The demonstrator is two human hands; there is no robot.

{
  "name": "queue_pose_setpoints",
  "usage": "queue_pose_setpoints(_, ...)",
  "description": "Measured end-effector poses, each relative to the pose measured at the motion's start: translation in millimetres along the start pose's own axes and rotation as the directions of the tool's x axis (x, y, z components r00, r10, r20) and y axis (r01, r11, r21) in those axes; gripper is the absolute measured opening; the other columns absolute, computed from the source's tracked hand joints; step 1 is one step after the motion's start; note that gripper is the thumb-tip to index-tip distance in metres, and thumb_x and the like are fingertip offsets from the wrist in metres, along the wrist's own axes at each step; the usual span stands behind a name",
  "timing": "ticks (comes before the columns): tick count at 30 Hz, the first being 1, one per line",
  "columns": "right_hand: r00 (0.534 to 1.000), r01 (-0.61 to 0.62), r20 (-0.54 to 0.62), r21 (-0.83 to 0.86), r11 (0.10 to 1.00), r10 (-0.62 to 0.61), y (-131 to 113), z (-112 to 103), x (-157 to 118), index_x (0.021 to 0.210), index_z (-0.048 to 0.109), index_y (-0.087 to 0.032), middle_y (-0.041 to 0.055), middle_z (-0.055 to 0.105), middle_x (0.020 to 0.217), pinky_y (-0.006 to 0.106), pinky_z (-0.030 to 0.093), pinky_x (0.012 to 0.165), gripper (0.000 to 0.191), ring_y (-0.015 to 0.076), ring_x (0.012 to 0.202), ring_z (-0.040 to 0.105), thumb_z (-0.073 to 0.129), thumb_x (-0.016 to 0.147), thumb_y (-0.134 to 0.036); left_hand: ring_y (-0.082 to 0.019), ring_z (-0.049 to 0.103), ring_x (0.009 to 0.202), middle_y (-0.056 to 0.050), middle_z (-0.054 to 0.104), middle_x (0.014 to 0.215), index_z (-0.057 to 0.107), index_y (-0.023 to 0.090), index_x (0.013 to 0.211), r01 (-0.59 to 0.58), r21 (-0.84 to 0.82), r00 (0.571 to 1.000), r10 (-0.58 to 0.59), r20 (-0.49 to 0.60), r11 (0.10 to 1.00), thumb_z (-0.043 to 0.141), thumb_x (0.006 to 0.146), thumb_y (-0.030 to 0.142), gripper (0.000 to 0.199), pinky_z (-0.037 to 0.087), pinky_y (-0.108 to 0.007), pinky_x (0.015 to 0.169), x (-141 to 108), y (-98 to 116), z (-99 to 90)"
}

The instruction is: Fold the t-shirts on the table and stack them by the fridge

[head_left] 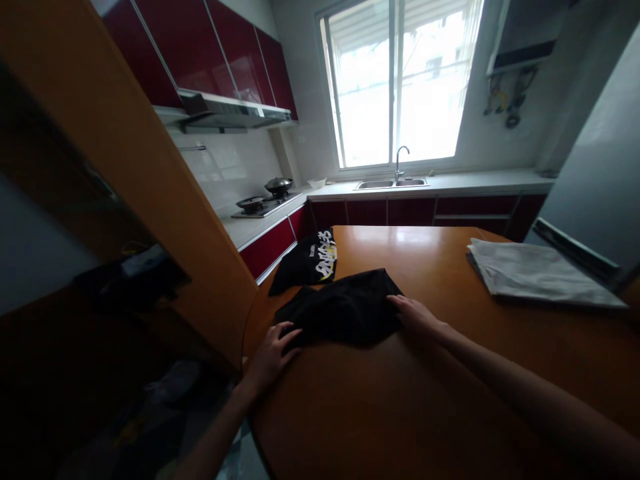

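A black garment (350, 308) lies loosely folded on the wooden table in front of me; its exact kind does not show. My right hand (414, 313) is closed on its right edge, fingers pinching the fabric. At the garment's lower left end, my left hand (273, 350) touches the cloth with its fingers apart. Just behind it, towards the left, is a second black garment (300, 263) with white and yellow lettering; the front one partly covers it.
The orange-brown wooden table (390, 400) has a rounded left edge. Folded white and grey cloth (537, 273) lies on its right side. Beyond are a sink (375, 184), a stove (267, 205) with two pans and a white counter. A wooden panel (165, 200) stands close on the left.
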State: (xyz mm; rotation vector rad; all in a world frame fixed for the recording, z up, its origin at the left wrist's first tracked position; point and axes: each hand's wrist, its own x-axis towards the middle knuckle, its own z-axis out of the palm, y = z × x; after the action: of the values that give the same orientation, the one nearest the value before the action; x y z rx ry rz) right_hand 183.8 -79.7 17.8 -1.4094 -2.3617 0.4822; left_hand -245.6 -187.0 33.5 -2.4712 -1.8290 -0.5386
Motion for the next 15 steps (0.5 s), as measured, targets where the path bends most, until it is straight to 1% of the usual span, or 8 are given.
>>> queue_pose_setpoints(2, 0.998, -0.049, -0.020, 0.103, 0.993, 0.051, 16, -5, -39, 0.152, 0.039, -0.018, 0.0161, 0.061, 0.136, 0.042, 0.045, 0.104, 0.073, 0.0293, 0.122, 0.060, 0.057, 0.082, -0.010, -0.027, 0.059, 0.116, -0.006, 0.063, 0.121, 0.074, 0.033, 0.111, 0.021, -0.026, 0.999, -0.021, -0.035, 0.999, 0.054, 0.092, 0.029, 0.028, 0.052, -0.044, 0.102, -13, 1, 1.0)
queue_pose_setpoints(4, 0.998, -0.061, 0.011, 0.217, 0.974, 0.060, 29, -16, -76, 0.155, 0.035, -0.019, 0.0145, 0.064, 0.130, 0.044, 0.046, 0.102, 0.081, 0.0297, 0.119, 0.062, 0.061, 0.079, -0.014, -0.027, 0.062, 0.110, -0.006, 0.066, 0.115, 0.076, 0.033, 0.101, -0.001, -0.047, 0.998, -0.001, -0.059, 0.999, 0.048, 0.094, 0.028, 0.029, 0.053, -0.045, 0.099, -19, 6, 1.5)
queue_pose_setpoints(5, 0.997, -0.067, 0.044, 0.273, 0.960, 0.057, 35, -22, -92, 0.155, 0.035, -0.021, 0.0128, 0.066, 0.124, 0.044, 0.048, 0.100, 0.082, 0.0291, 0.114, 0.063, 0.063, 0.078, -0.018, -0.027, 0.062, 0.111, -0.006, 0.067, 0.116, 0.076, 0.034, 0.099, -0.031, -0.062, 0.998, 0.028, -0.049, 0.998, 0.048, 0.094, 0.029, 0.028, 0.053, -0.045, 0.099, -20, 10, 1.6)
queue_pose_setpoints(7, 0.991, -0.125, 0.092, 0.373, 0.919, 0.097, 41, -35, -114, 0.155, 0.037, -0.021, 0.0100, 0.068, 0.112, 0.042, 0.053, 0.091, 0.085, 0.0263, 0.101, 0.066, 0.069, 0.077, -0.027, -0.026, 0.061, 0.117, -0.004, 0.067, 0.123, 0.074, 0.036, 0.106, -0.113, -0.105, 0.993, 0.115, 0.015, 0.988, 0.053, 0.093, 0.031, 0.025, 0.051, -0.044, 0.102, -19, 19, 1.3)
queue_pose_setpoints(10, 0.965, -0.258, 0.087, 0.505, 0.824, 0.249, 44, -43, -125, 0.157, 0.028, -0.017, 0.0090, 0.066, 0.106, 0.036, 0.055, 0.078, 0.102, 0.0204, 0.083, 0.065, 0.077, 0.070, -0.037, -0.024, 0.057, 0.125, -0.001, 0.063, 0.136, 0.064, 0.040, 0.129, -0.203, -0.170, 0.964, 0.227, 0.139, 0.964, 0.060, 0.089, 0.030, 0.041, 0.048, -0.041, 0.108, -13, 32, 1.6)
queue_pose_setpoints(12, 0.943, -0.325, 0.125, 0.553, 0.767, 0.309, 43, -40, -123, 0.157, 0.028, -0.015, 0.0066, 0.067, 0.100, 0.032, 0.054, 0.070, 0.107, 0.0182, 0.076, 0.064, 0.080, 0.064, -0.033, -0.024, 0.055, 0.126, 0.000, 0.062, 0.137, 0.061, 0.042, 0.135, -0.236, -0.165, 0.950, 0.263, 0.167, 0.958, 0.057, 0.091, 0.028, 0.046, 0.047, -0.042, 0.109, -3, 37, 4.7)
queue_pose_setpoints(13, 0.937, -0.348, 0.172, 0.553, 0.757, 0.306, 43, -37, -121, 0.153, 0.035, -0.015, 0.0044, 0.067, 0.095, 0.030, 0.053, 0.067, 0.102, 0.0177, 0.074, 0.063, 0.080, 0.063, -0.028, -0.025, 0.055, 0.126, 0.000, 0.063, 0.136, 0.061, 0.042, 0.135, -0.254, -0.147, 0.945, 0.277, 0.172, 0.956, 0.054, 0.093, 0.027, 0.045, 0.046, -0.042, 0.110, 3, 39, 7.7)
queue_pose_setpoints(15, 0.934, -0.352, 0.250, 0.518, 0.780, 0.256, 42, -31, -114, 0.134, 0.057, -0.016, 0.0012, 0.067, 0.086, 0.026, 0.051, 0.062, 0.074, 0.0179, 0.073, 0.063, 0.075, 0.062, -0.018, -0.027, 0.053, 0.126, -0.001, 0.065, 0.133, 0.063, 0.040, 0.134, -0.294, -0.096, 0.935, 0.307, 0.176, 0.951, 0.049, 0.096, 0.026, 0.043, 0.044, -0.044, 0.111, 21, 41, 16.8)
